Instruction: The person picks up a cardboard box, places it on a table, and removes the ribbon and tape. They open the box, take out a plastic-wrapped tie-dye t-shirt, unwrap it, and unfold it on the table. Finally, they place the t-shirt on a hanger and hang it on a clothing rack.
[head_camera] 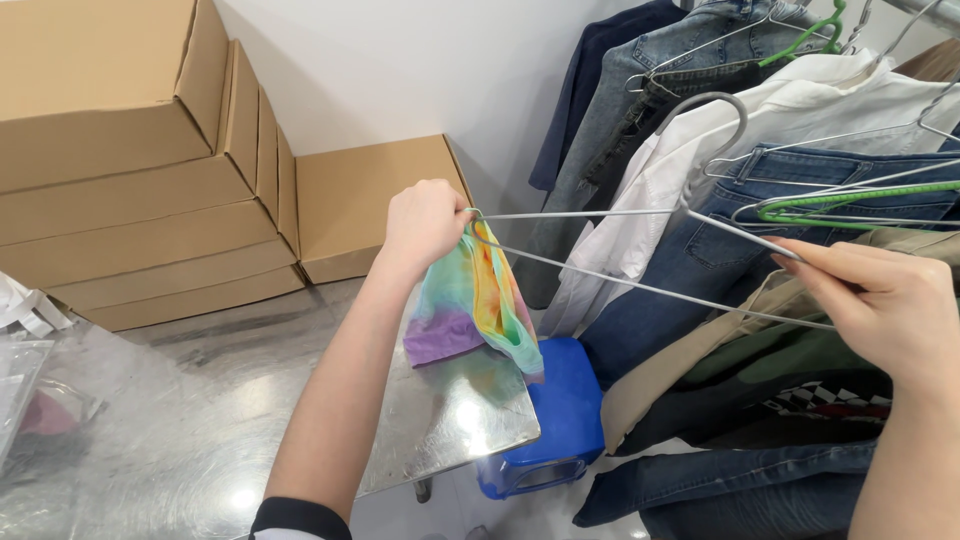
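My left hand (425,222) is closed on one end of a grey wire hanger (640,289) together with the edge of a small tie-dye garment (472,305) in green, orange and purple. The garment hangs down from that end, over the corner of a metal table (200,420). My right hand (885,305) pinches the other side of the hanger near its hook (712,108). The hanger lies roughly level between my hands, in front of a rack of clothes.
Clothes on hangers fill the right side: jeans (700,250), a white shirt (800,100), dark tops, green plastic hangers (850,205). Stacked cardboard boxes (130,160) stand at the back left. A blue plastic stool (555,420) sits under the table's corner. Plastic bags (30,380) lie at left.
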